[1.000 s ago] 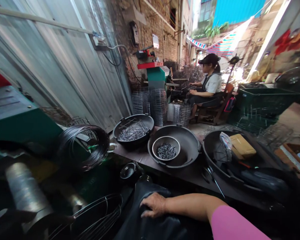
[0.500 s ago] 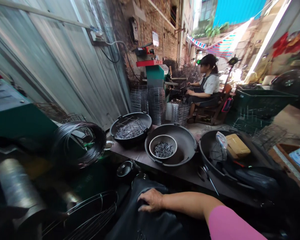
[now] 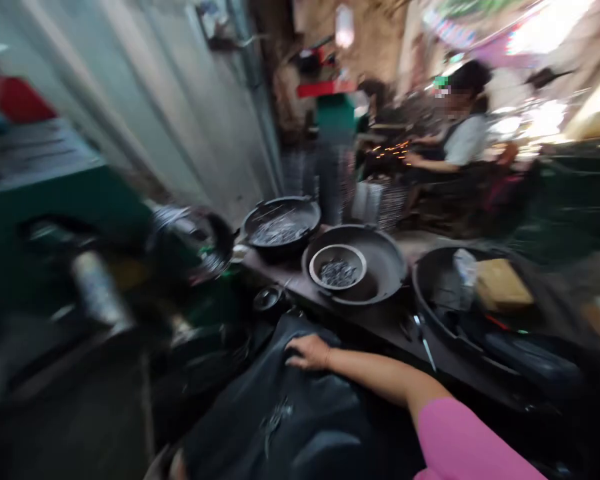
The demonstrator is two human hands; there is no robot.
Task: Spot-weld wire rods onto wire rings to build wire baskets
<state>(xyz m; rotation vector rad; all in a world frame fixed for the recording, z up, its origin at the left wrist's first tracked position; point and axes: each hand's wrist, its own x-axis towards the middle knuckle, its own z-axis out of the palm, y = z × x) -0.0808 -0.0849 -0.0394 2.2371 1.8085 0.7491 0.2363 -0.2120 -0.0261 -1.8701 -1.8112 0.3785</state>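
Note:
A black leather-like apron is spread over my lap. My right hand lies at its far edge, fingers curled and closed on the material. In a fold of the apron sits a small cluster of thin metal pieces. Only a blurred part of my left hand shows at the bottom edge, beside the apron; its fingers cannot be made out. Beyond my right hand, a light-rimmed bowl of small dark metal pieces stands inside a wide black pan.
Another black pan holds metal rods. At right, a large pan contains a cardboard box. A green machine and a wire coil are at left. A co-worker sits behind, sparks near their hands.
My view has swung left and down, with blur. Part of my left hand has come in at the bottom. My right hand stays on the apron. Sparks now show by the co-worker.

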